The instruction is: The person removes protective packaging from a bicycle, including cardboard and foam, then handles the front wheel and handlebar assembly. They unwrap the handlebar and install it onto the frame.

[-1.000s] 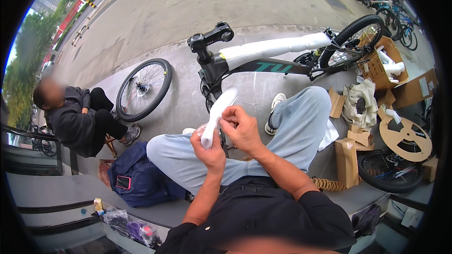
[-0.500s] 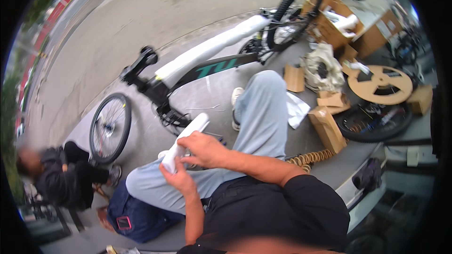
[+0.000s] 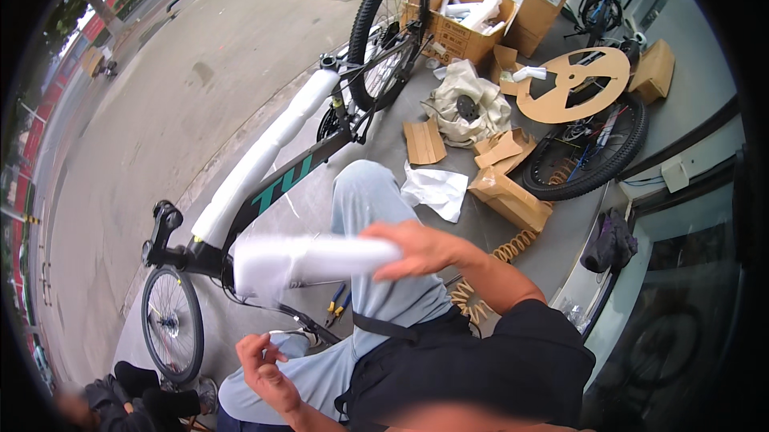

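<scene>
My right hand [image 3: 415, 249] is closed around one end of a white foam wrapping tube [image 3: 320, 257], held out crosswise above my lap. The tube's far left end is smeared by motion. Over my left thigh, my left hand [image 3: 268, 372] is empty, with its fingers loosely bent and apart. Beyond the tube lies a dark bicycle frame [image 3: 276, 184] with its rear wheel [image 3: 388, 36] fitted; more white foam [image 3: 268, 148] wraps its tube. Yellow-and-blue pliers [image 3: 336, 304] rest on the ground near my leg.
A loose wheel [image 3: 172, 324] stands at left, with a seated person [image 3: 148, 404] beside it. On the right are a carton [image 3: 460, 36] of foam pieces, a cardboard disc [image 3: 573, 84], a tyred wheel [image 3: 593, 152], a cloth bundle [image 3: 469, 104] and a coiled hose [image 3: 513, 246].
My left hand has let go of the white foam tube and dropped lower. My right hand has swung the tube up and right, turning it nearly level. The view has turned rightward.
</scene>
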Demonstrator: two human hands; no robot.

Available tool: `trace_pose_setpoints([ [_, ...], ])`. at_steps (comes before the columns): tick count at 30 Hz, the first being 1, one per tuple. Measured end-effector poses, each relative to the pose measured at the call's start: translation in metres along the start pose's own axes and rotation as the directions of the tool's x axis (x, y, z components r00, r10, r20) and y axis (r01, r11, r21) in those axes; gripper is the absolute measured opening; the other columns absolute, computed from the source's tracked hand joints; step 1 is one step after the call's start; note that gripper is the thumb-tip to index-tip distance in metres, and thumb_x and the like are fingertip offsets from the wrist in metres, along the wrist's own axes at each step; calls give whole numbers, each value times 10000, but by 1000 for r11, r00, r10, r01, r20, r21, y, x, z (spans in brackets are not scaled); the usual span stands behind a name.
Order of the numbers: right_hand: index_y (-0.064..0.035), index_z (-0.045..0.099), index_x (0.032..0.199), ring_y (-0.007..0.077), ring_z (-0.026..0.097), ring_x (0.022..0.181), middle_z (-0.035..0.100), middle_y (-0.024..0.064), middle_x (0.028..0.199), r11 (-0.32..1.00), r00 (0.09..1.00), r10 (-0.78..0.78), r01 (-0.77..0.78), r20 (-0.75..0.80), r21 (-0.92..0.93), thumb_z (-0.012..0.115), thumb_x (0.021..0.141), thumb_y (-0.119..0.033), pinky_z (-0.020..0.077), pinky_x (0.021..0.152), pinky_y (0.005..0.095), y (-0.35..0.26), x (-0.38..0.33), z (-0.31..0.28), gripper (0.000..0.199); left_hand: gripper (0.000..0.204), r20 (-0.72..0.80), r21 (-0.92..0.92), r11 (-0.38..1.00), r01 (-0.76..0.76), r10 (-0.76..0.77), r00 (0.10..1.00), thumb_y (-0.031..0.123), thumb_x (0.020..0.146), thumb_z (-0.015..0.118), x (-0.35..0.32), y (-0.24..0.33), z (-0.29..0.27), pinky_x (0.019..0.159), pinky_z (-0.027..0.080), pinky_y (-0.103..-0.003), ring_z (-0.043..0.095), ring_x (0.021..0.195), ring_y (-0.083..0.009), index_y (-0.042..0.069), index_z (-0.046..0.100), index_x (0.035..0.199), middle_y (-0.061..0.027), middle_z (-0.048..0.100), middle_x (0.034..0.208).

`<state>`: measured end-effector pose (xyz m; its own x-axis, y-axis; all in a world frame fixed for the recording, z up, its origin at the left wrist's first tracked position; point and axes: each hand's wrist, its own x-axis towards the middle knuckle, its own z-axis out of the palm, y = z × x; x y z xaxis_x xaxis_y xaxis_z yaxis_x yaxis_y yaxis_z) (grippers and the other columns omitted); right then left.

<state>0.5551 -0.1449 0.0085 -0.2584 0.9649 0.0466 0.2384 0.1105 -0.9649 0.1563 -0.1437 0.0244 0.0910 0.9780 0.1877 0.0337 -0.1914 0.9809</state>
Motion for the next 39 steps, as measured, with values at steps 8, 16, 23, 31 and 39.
trace_pose_setpoints([
  [8,-5,576,1382,187,760,824,747,121,1085,850,371,521,-301,-768,432,657,1082,-480,593,602,338,180,-77,-79,567,189,183,2,899,437,-430,884,103,1088,654,31,-65,26,686,521,-238,634,806,-91,4,675,1248,-52,703,987],
  [16,28,628,1315,187,738,687,768,126,956,717,375,499,-685,-781,129,739,1025,-493,580,575,338,250,-39,-222,607,278,215,429,681,593,-715,665,128,1008,774,-3,-159,32,762,551,-254,650,822,-88,-18,710,1236,-27,728,944],
  [23,3,693,1373,336,789,1002,801,194,1142,491,544,173,-770,-821,-407,864,833,-485,631,882,424,271,66,-403,748,320,189,562,594,575,-769,611,154,987,797,0,-180,43,791,564,-276,670,846,-111,-34,721,1234,-52,748,947],
  [31,-104,575,1496,383,761,1131,797,181,1178,340,595,688,-771,-417,-539,981,729,-296,621,946,513,419,34,-162,889,320,139,547,533,646,-818,558,164,988,796,-12,-203,30,788,576,-286,682,843,-120,-40,723,1225,-64,763,970],
  [39,-27,729,1134,442,714,1031,745,223,1011,321,670,297,-741,-680,-590,670,917,-226,600,956,545,408,27,-164,301,322,227,555,564,611,-810,541,193,1011,792,-6,-202,41,802,574,-279,693,865,-118,-40,719,1221,-69,764,986],
])
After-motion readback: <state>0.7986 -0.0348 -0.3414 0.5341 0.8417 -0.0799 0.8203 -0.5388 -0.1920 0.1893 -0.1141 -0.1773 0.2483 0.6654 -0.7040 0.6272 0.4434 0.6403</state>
